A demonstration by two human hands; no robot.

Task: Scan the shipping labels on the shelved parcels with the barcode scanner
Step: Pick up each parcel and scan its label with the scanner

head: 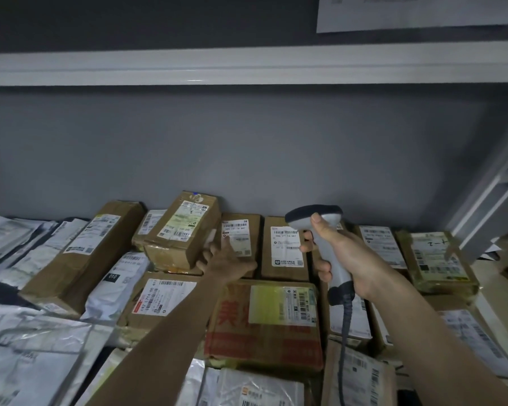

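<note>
Parcels (264, 317) crowd the shelf (247, 65) from edge to edge, brown cartons and pale plastic mailers laid flat with their labels facing up, and the head camera looks down across both arms.

Right hand (339, 256) is wrapped around the handle of the scanner (324, 247), thumb up along the neck, fingers curled round the front. The scanner's dark head tilts off to the left of the grip, above a carton with a white label (286, 246) that sits just beyond the knuckles against the grey back wall (247, 148). A coiled cord (345, 332) drops from the base of the handle, below the grip, down over the nearer parcels.

Left hand (225, 263) reaches forward, well left of the scanner, fingers spread and resting on a brown box (241, 241) at the back row; fingertips lie on its label (236, 237). Immediately left of that hand, a taller carton (182, 232) sits stacked on others, its own label tilted toward the camera. Nearer than the left hand, between the two forearms, lies a box with red print (264, 326) and a yellowish label. Far left of both hands, white mailers (27, 347) overlap in a loose heap. To the right of the scanner grip, a taped carton (434, 262) lies near the shelf's upright post (487, 200).
</note>
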